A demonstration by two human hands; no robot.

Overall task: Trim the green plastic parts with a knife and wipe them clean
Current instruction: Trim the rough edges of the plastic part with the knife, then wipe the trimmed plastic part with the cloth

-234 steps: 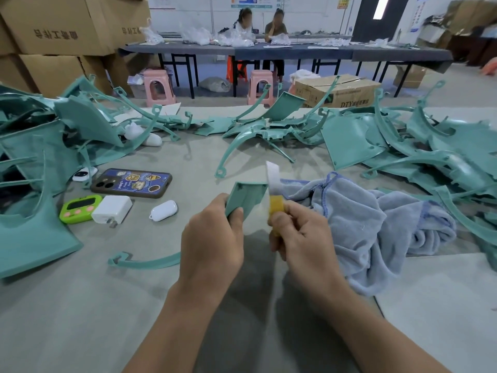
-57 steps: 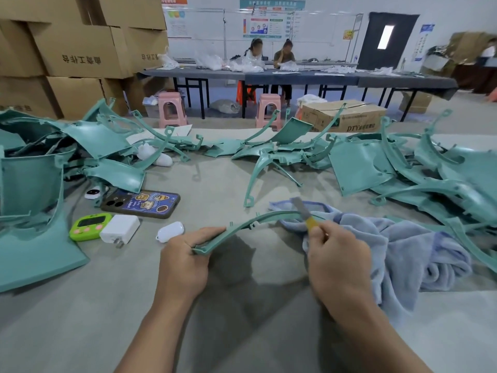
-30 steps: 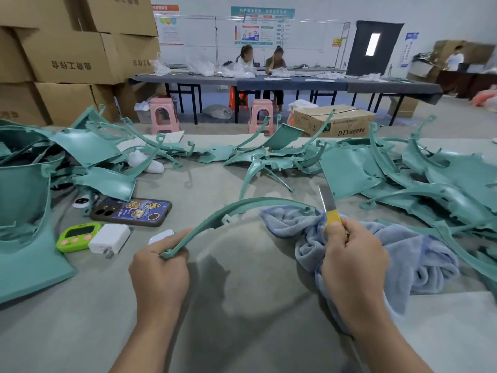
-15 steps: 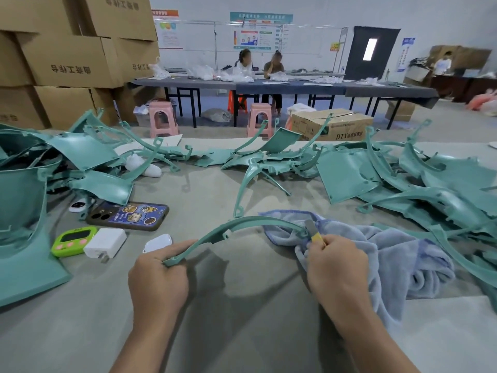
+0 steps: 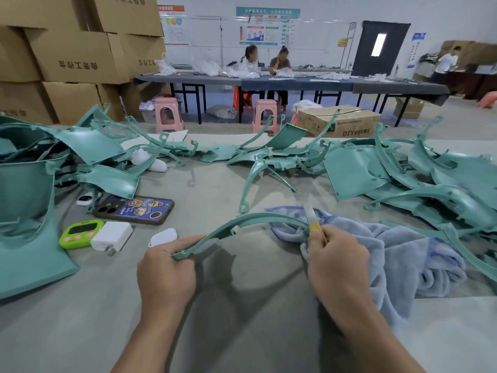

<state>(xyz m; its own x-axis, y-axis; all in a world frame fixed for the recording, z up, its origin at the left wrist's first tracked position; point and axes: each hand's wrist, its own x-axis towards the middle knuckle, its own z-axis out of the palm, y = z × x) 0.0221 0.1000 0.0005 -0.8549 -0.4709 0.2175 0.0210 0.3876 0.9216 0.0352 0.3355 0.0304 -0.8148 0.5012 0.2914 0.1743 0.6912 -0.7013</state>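
Trimming under way on one curved green strip [image 5: 258,219], held arched above the table [image 5: 242,332] near the middle of the scene. Gripped at its near left end by the left hand [image 5: 166,273], fingers and thumb curled tight round the plastic. Met at its far right end by the right hand [image 5: 336,262], fingers clamped on the yellow-handled knife [image 5: 312,219], blade pointing up and away, touching the strip's tip or just beside it; too blurred to say which. Lying under and to the right of that hand, a crumpled blue towel [image 5: 403,254], possibly also caught in the same grip, hard to tell. Judging from this: at the cutting stage for this piece, with wiping not yet begun. Heaped along the far left, far middle and right, many more green parts [image 5: 357,170], with no way of telling trimmed from untrimmed, hence no fair count of finished work; most likely plenty left to do. Parked on the near left, well apart from the blade: a phone [image 5: 134,210], a green timer [image 5: 80,232] and a white charger [image 5: 111,238].
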